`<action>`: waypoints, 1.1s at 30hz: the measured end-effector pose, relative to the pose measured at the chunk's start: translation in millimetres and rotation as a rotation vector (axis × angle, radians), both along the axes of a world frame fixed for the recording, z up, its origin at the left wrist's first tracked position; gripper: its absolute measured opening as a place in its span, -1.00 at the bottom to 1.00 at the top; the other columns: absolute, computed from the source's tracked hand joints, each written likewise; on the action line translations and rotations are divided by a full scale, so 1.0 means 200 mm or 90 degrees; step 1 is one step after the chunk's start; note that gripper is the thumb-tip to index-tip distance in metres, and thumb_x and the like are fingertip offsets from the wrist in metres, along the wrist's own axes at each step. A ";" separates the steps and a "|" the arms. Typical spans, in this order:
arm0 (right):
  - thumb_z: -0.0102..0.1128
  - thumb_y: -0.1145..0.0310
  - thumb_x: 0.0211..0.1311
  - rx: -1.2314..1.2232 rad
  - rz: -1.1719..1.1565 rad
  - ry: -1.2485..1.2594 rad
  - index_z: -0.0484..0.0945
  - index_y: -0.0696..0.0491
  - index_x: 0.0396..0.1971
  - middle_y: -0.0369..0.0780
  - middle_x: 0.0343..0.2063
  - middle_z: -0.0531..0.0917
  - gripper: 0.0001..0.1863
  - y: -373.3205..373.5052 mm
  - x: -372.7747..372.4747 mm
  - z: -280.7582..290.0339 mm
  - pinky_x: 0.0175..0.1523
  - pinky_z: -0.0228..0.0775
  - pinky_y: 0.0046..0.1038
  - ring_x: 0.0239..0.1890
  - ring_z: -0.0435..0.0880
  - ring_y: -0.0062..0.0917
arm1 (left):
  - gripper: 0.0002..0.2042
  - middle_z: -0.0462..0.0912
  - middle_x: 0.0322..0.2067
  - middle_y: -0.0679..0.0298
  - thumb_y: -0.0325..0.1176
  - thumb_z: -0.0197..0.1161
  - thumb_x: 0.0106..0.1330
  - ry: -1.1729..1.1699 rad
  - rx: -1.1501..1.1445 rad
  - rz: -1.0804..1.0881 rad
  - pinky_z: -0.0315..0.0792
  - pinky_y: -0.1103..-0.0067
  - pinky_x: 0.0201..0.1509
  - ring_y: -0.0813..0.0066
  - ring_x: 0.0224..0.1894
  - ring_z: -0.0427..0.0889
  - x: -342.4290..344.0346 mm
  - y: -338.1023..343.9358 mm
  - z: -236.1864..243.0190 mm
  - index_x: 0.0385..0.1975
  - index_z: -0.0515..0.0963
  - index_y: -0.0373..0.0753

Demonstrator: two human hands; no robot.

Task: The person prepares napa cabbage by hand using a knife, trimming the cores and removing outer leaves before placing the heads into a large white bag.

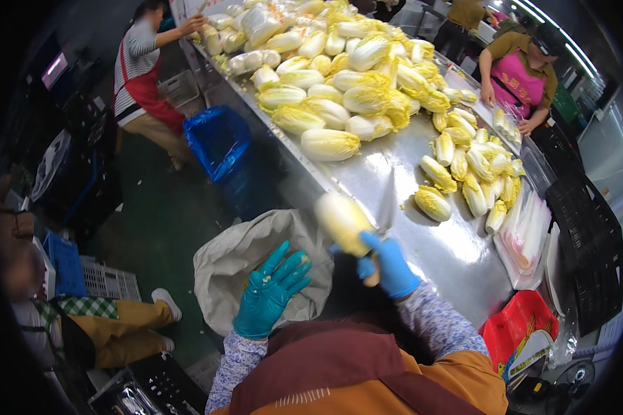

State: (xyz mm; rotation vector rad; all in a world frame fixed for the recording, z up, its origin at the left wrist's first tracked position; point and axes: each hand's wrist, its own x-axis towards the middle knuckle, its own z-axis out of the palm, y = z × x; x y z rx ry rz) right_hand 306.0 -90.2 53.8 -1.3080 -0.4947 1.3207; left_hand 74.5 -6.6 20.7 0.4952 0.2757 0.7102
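My left hand (273, 290), in a teal glove with pale scraps stuck to it, is open with fingers spread over a whitish sack (218, 266) with a wide mouth. My right hand (391, 266), in a blue glove, is closed around a knife (371, 271); its brownish handle end shows below the fingers and its blurred blade points up and away. A napa cabbage (342, 218), smeared by motion, is tilted above the table edge. Its lower end meets my right fingers; whether they grip it too is hard to see.
Napa cabbages (339, 90) are heaped on the metal table (387, 162), with a smaller group (474, 166) at right. Clear plastic bags (522, 238) and a red bag (522, 321) lie at the right. A blue-lined bin (218, 142) stands left. Co-workers stand around the table.
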 end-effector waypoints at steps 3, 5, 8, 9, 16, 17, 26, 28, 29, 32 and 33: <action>0.13 0.05 0.24 0.025 -0.286 -0.056 0.48 0.08 -0.25 -0.33 -0.61 0.48 -0.63 0.00 0.46 -0.01 -0.65 0.22 -0.67 -0.74 0.35 -0.68 | -0.37 0.44 0.09 -0.01 -0.04 -0.02 0.39 0.097 0.046 -0.010 0.42 0.34 0.14 0.22 0.08 0.50 -0.09 0.04 -0.17 0.31 0.07 -0.34; 0.17 0.01 0.21 0.137 -0.431 -0.197 0.47 0.09 -0.34 -0.31 -0.65 0.47 -0.60 0.01 0.84 -0.02 -0.65 0.29 -0.59 -0.75 0.40 -0.62 | -0.44 0.53 -0.02 0.02 -0.14 -0.01 0.39 0.167 0.052 0.025 0.50 0.41 0.05 0.25 -0.03 0.58 -0.12 0.02 -0.28 0.28 0.14 -0.36; 0.19 0.13 0.23 0.269 -0.541 -0.240 0.43 0.18 -0.15 -0.19 -0.42 0.65 -0.59 0.06 1.22 0.04 -0.69 0.24 -0.60 -0.77 0.35 -0.69 | -0.50 0.56 -0.07 0.04 -0.18 -0.01 0.39 0.124 -0.089 0.007 0.50 0.41 0.03 0.27 -0.09 0.59 -0.15 0.01 -0.41 0.23 0.23 -0.37; 0.19 0.13 0.22 0.262 -0.527 -0.286 0.43 0.19 -0.11 -0.17 -0.38 0.67 -0.56 0.10 1.24 0.08 -0.69 0.24 -0.61 -0.78 0.35 -0.70 | -0.54 0.58 -0.13 0.07 -0.21 -0.02 0.40 0.158 -0.069 0.015 0.51 0.41 0.00 0.28 -0.15 0.61 -0.14 -0.01 -0.38 0.19 0.29 -0.38; 0.40 -0.01 -0.04 0.061 -0.243 -0.750 0.38 0.03 0.17 -0.14 -0.25 0.65 -0.23 0.73 1.07 0.23 -0.35 0.51 -0.49 -0.41 0.63 -0.48 | -0.57 0.59 -0.15 0.08 -0.21 -0.02 0.40 0.197 -0.088 0.052 0.51 0.42 -0.06 0.26 -0.17 0.61 -0.18 0.04 -0.43 0.14 0.35 -0.37; 0.41 -0.08 -0.12 0.146 -0.212 -0.996 0.25 0.01 0.26 -0.05 -0.12 0.62 -0.07 0.83 1.03 0.25 -0.09 0.49 -0.37 -0.20 0.66 -0.28 | -0.58 0.59 -0.15 0.08 -0.21 -0.01 0.40 0.200 -0.089 0.052 0.51 0.42 -0.06 0.26 -0.18 0.61 -0.20 0.04 -0.44 0.13 0.35 -0.37; 0.42 0.02 -0.11 -0.065 0.031 -1.133 0.34 0.04 0.18 -0.06 -0.02 0.57 -0.18 1.11 1.00 0.26 0.06 0.41 -0.33 0.02 0.56 -0.29 | -0.57 0.57 -0.11 0.08 -0.22 -0.01 0.40 0.137 -0.087 0.010 0.51 0.42 -0.02 0.31 -0.10 0.59 -0.11 0.07 -0.41 0.15 0.33 -0.38; 0.44 0.19 -0.11 0.176 -0.108 -1.165 0.40 0.05 0.06 -0.10 -0.18 0.62 -0.33 0.99 0.85 0.25 -0.22 0.49 -0.34 -0.28 0.65 -0.30 | -0.57 0.55 -0.05 0.06 -0.21 -0.01 0.41 0.123 -0.072 -0.013 0.50 0.40 0.01 0.29 -0.06 0.57 -0.05 0.09 -0.38 0.15 0.33 -0.37; 0.44 0.21 -0.11 0.270 -0.155 -1.126 0.42 0.05 0.04 -0.11 -0.21 0.63 -0.35 0.91 0.72 0.30 -0.27 0.50 -0.37 -0.32 0.65 -0.34 | -0.53 0.43 0.10 0.04 -0.18 -0.03 0.42 0.118 -0.030 -0.043 0.42 0.35 0.14 0.21 0.10 0.48 -0.01 0.10 -0.33 0.22 0.25 -0.34; 0.46 0.28 -0.07 0.435 -0.213 -0.935 0.47 0.11 -0.03 -0.16 -0.31 0.65 -0.43 0.70 0.40 0.28 -0.45 0.46 -0.52 -0.51 0.63 -0.53 | -0.42 0.18 0.28 0.07 -0.13 -0.01 0.41 0.038 0.044 -0.066 0.23 0.27 0.30 0.17 0.30 0.23 0.19 0.16 -0.21 0.35 0.01 -0.19; 0.41 0.26 0.00 0.262 -0.128 -0.700 0.48 0.15 -0.06 -0.18 -0.37 0.65 -0.49 0.59 0.29 0.28 -0.50 0.43 -0.55 -0.58 0.59 -0.58 | -0.38 0.14 0.30 0.09 -0.14 0.00 0.41 0.018 0.077 -0.044 0.19 0.29 0.33 0.19 0.33 0.18 0.25 0.18 -0.16 0.38 -0.08 -0.14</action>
